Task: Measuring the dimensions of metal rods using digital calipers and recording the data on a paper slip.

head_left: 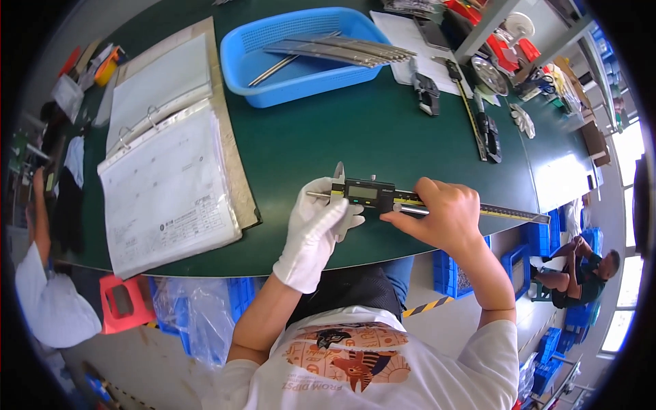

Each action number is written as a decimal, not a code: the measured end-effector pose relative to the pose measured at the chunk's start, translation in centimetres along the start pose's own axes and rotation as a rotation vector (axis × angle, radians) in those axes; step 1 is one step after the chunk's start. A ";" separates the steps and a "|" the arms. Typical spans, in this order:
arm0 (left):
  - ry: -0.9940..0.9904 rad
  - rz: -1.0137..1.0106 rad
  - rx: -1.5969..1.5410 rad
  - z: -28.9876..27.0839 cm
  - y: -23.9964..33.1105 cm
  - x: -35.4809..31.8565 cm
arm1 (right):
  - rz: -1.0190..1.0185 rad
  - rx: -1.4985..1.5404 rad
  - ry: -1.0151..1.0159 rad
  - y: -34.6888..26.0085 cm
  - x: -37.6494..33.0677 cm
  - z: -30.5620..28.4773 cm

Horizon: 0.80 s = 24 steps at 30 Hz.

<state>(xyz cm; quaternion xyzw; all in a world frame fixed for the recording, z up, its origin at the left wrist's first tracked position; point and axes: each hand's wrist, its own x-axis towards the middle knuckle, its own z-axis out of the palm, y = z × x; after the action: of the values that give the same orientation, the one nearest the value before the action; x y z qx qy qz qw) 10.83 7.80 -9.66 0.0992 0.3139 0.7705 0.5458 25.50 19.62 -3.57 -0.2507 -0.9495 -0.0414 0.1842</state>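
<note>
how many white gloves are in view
2: one glove worn on the left hand, another lying on the green table, toward the far right. More may be hidden among the clutter.

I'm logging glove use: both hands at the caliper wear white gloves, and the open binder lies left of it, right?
Not quite: in the head view only the left hand wears a white glove; the right hand is bare. The open binder does lie left of the caliper.
</note>
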 end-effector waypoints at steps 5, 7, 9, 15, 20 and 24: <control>0.063 0.056 0.087 0.0 -0.5 -0.6 | -0.013 0.028 -0.025 -0.6 -0.5 0.3; 0.129 0.053 0.101 0.5 -0.4 -0.8 | -0.015 0.022 -0.033 -0.6 -0.7 0.3; 0.152 0.080 0.128 0.8 -0.7 -0.8 | -0.024 0.006 -0.029 -0.7 -0.9 0.2; 0.166 0.167 0.217 0.0 -1.6 -0.5 | -0.009 -0.024 -0.031 -1.5 -1.0 0.1; 0.027 0.106 -0.154 -0.6 -0.4 -0.4 | 0.001 0.014 -0.046 -1.2 -0.3 0.4; -0.029 0.048 -0.312 -2.1 -0.6 -0.7 | 0.010 -0.011 -0.038 -1.5 0.4 -0.5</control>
<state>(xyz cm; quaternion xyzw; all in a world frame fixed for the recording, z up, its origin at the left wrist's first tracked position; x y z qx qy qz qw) 10.49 6.55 -11.49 0.0316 0.1802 0.8212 0.5405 24.63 18.44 -2.99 -0.2571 -0.9513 -0.0409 0.1652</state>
